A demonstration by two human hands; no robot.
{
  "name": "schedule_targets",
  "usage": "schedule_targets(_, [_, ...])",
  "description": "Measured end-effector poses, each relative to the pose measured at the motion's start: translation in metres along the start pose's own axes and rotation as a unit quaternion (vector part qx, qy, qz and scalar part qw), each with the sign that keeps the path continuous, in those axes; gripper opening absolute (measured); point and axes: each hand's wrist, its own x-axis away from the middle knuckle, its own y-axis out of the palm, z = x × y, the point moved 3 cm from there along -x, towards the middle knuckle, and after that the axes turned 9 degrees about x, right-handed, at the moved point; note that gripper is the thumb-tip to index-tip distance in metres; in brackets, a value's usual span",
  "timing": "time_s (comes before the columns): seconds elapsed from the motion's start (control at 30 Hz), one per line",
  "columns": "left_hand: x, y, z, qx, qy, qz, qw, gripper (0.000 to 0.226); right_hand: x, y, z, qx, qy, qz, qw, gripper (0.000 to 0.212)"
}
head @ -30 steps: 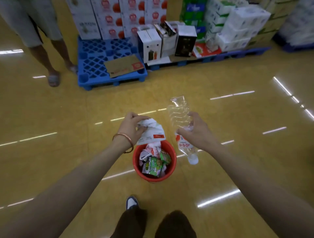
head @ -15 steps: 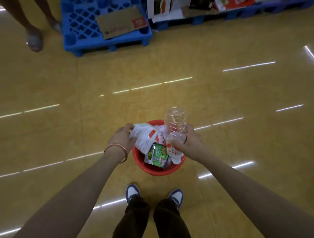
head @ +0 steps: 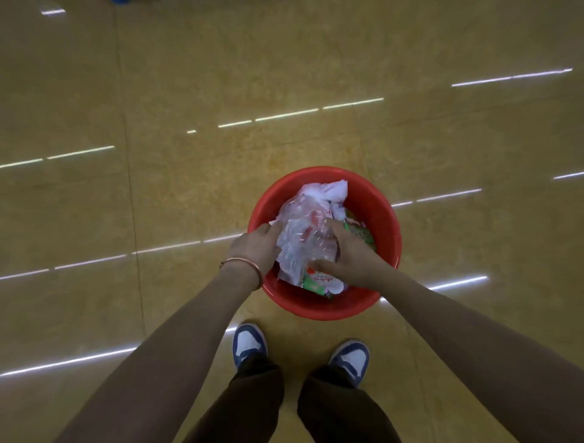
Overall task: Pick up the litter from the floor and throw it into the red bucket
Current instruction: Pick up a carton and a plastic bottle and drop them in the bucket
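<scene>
The red bucket [head: 374, 202] stands on the floor just ahead of my feet, filled with litter. A crushed clear plastic bottle [head: 300, 240] lies slanted on top of the pile, its red and green label at the near end. My right hand [head: 350, 256] grips the bottle from the right, thumb near the label. My left hand [head: 256, 246] is at the bucket's left rim with its fingers curled down beside the bottle; a corner of the white paper wrapper [head: 273, 223] shows at its fingertips, the rest hidden. Green packets [head: 360, 234] and crumpled white plastic [head: 328, 191] lie underneath.
Glossy yellow floor [head: 189, 189] with light streaks surrounds the bucket. My two blue and white shoes [head: 249, 344] stand right behind it. A corner of the blue pallet [head: 118, 1] barely shows at the top edge.
Both hands have dropped into the bucket; the bottle went from upright above it to lying on the litter. The view tilted down, so the pallets and the other person left the frame.
</scene>
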Motion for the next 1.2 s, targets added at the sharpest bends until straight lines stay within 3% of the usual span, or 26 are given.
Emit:
schedule_targets(0.13, [-0.010,0.038,-0.018,-0.099,0.023,-0.063,0.993,0.046,-0.014,0.023,0.022,0.101,-0.012,-0.049,0.994,0.086])
schedule_targets(0.27, [-0.007,0.063,-0.025,-0.194,0.171,0.005,0.966,0.048,-0.019,0.030,0.043,0.220,-0.004,-0.097,0.971,0.081])
schedule_targets(0.37, [-0.012,0.079,-0.029,-0.252,0.207,0.010,0.945,0.035,-0.025,0.034,0.047,0.300,-0.006,-0.090,0.950,0.079])
schedule_targets(0.5, [-0.017,0.076,-0.016,-0.300,0.188,-0.039,0.934,0.011,-0.032,0.048,0.051,0.331,0.003,-0.075,0.941,0.071])
schedule_targets(0.6, [-0.030,0.086,-0.024,-0.305,0.115,-0.115,0.938,0.031,-0.043,0.059,0.050,0.338,0.024,-0.073,0.938,0.060])
schedule_targets(0.7, [-0.038,0.092,-0.029,-0.411,0.110,-0.139,0.894,0.040,-0.053,0.065,0.047,0.374,0.020,-0.049,0.926,0.050])
schedule_targets(0.8, [-0.041,0.099,-0.031,-0.445,0.115,-0.137,0.878,0.042,-0.056,0.069,0.047,0.380,0.029,-0.034,0.924,0.053])
schedule_targets(0.93, [-0.030,0.096,-0.027,-0.396,0.105,-0.089,0.908,0.045,-0.054,0.071,0.046,0.358,0.045,-0.018,0.933,0.061])
schedule_targets(1.1, [0.004,0.059,-0.010,-0.244,0.060,-0.038,0.967,0.049,-0.018,0.047,0.040,0.293,0.059,-0.081,0.951,0.124])
schedule_targets(1.2, [0.019,0.031,0.004,-0.189,0.011,-0.045,0.981,0.052,0.008,0.021,0.032,0.289,0.053,-0.074,0.953,0.122])
